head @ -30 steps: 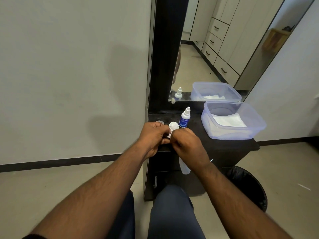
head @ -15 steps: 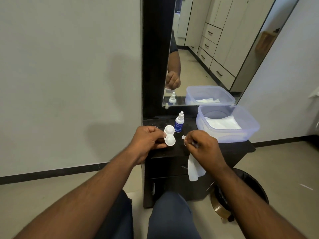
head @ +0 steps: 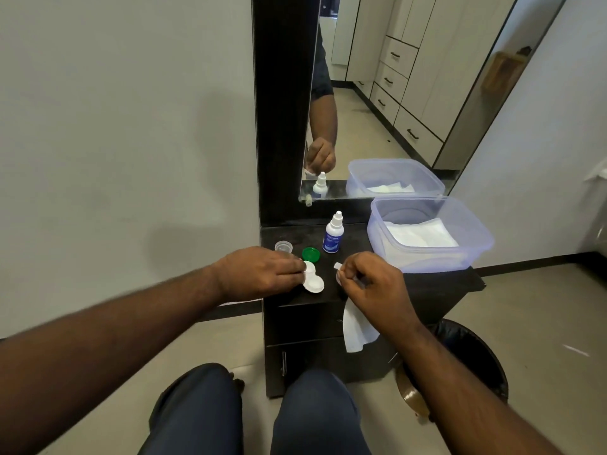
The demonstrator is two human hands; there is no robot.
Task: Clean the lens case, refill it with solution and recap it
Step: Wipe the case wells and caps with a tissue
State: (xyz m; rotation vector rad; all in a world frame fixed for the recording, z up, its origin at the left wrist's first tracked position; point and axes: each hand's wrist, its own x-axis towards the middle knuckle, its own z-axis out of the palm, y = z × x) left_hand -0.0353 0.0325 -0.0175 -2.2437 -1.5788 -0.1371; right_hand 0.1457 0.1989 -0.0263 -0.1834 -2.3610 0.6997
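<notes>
the left hand [head: 262, 272] pinches one end of the white double-well plastic lens case [head: 313, 280], fingers clenched on its left well, holding it just over the front of the dark wooden table [head: 427, 284]. the right hand [head: 371, 287], at 3 o'clock from the case and apart from it, has its fingers closed around a white paper tissue [head: 356, 326]; a small tip of it sticks up past the fingertips and the rest hangs down in front of the drawers. at 12 o'clock from the case lies a green round screw cap [head: 310, 254], and at 11 o'clock a clear round cap [head: 283, 247]. the small white solution bottle with a blue label [head: 333, 233] stands upright at 1 o'clock, capped. a translucent plastic tub [head: 476, 244] with white tissues inside sits at 2 o'clock.
</notes>
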